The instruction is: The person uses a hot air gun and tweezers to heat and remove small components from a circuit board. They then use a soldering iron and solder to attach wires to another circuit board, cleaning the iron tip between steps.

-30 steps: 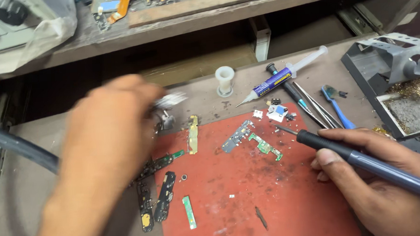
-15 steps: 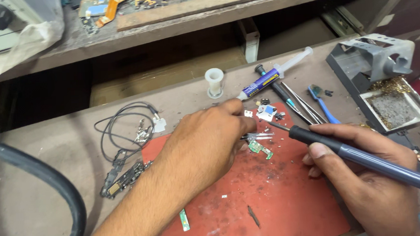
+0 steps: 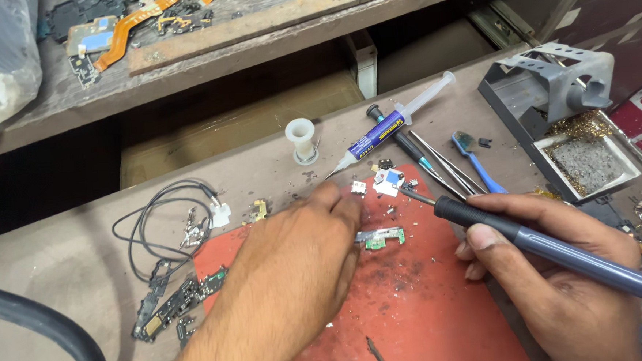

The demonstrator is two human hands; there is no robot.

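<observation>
- Red mat (image 3: 415, 307): small green board (image 3: 382, 237) lies in its middle; left hand (image 3: 289, 277) fingers pinch the board's left end.
- Right hand (image 3: 553, 278) fingers are closed around the soldering iron (image 3: 529, 239), its tip just far of the board.
- Step, I judge: steadying the board for soldering; next, the tip must come down precisely.

Soldering iron (image 3: 559, 252) handle cut off at right edge; left hand (image 3: 297, 277) hides board's (image 3: 382, 237) left end (fingertips unseen).

My left hand (image 3: 296, 266) and forearm are bare: no glove, sleeve, watch or ring in view. My right hand (image 3: 561, 285) is likewise bare, with no glove or ring. Fingernails on both are cut short and unpainted. Fine hair covers my left forearm.
</observation>
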